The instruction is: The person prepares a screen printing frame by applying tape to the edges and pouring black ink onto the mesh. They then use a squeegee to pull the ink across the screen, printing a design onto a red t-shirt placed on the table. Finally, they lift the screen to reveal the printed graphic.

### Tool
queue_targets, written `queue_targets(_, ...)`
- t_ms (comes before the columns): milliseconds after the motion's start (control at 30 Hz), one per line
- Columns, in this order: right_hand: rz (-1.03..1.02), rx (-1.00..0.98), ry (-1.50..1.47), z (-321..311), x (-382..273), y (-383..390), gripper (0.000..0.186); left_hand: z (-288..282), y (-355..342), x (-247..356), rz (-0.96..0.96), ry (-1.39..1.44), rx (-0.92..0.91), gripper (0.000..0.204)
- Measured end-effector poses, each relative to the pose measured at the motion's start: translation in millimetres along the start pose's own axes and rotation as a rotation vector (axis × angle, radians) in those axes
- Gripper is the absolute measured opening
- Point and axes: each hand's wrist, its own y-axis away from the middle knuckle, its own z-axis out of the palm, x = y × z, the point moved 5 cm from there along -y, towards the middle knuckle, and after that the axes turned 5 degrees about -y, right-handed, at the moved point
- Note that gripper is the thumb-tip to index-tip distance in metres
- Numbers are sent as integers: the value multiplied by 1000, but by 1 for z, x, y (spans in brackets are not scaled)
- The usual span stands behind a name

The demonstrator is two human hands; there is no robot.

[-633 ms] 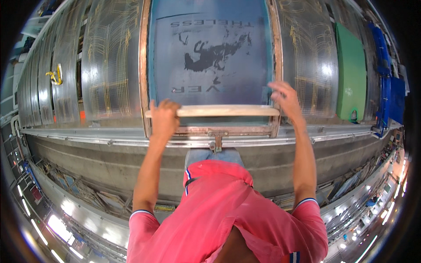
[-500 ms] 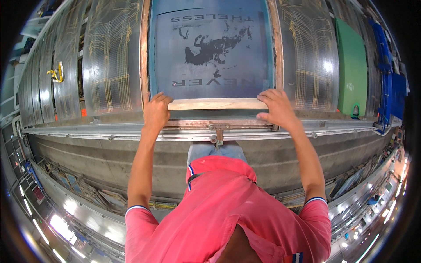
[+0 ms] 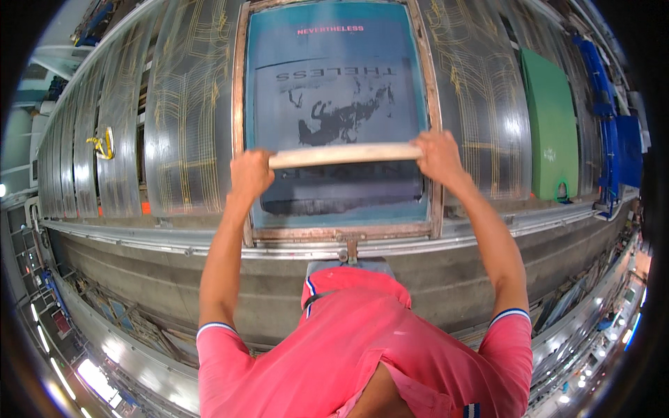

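Note:
A long wooden-handled squeegee (image 3: 345, 155) spans the printing screen from side to side. My left hand (image 3: 252, 175) is closed around its left end and my right hand (image 3: 440, 160) around its right end. Beneath it lies the screen's blue-grey mesh (image 3: 272, 115), bordered in teal and carrying dark lettering and a dark figure. The squeegee covers part of the lower lettering; its blade edge is hidden from above. On the near side of the squeegee, a dark ink band (image 3: 341, 203) crosses the mesh. Around the mesh runs a worn brownish frame (image 3: 238, 90).
Clear-covered panels with yellow line patterns (image 3: 182, 118) flank the screen. To the right lie a green sheet (image 3: 550, 125) and blue metal parts (image 3: 610, 111). A yellow object (image 3: 104, 145) rests at left. A metal rail (image 3: 167, 240) runs along the table's near edge.
Both hands have carried the squeegee away from the near frame bar toward the middle of the screen. My fingers, looser before, now wrap the handle. The view has shifted, showing the near bar lower.

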Motion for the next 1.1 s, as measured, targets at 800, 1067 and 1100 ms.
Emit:
queue_targets(800, 164, -258, -35, 0, 129, -261, 26, -7, -281, -60, 59, -119, -51, 29)
queue_targets(1067, -130, 96, 115, 10, 96, -185, 26, 18, -198, -53, 68, -64, 197, 37)
queue_targets(1100, -126, 84, 121, 15, 92, -170, 31, 20, -180, -49, 64, -68, 197, 38)
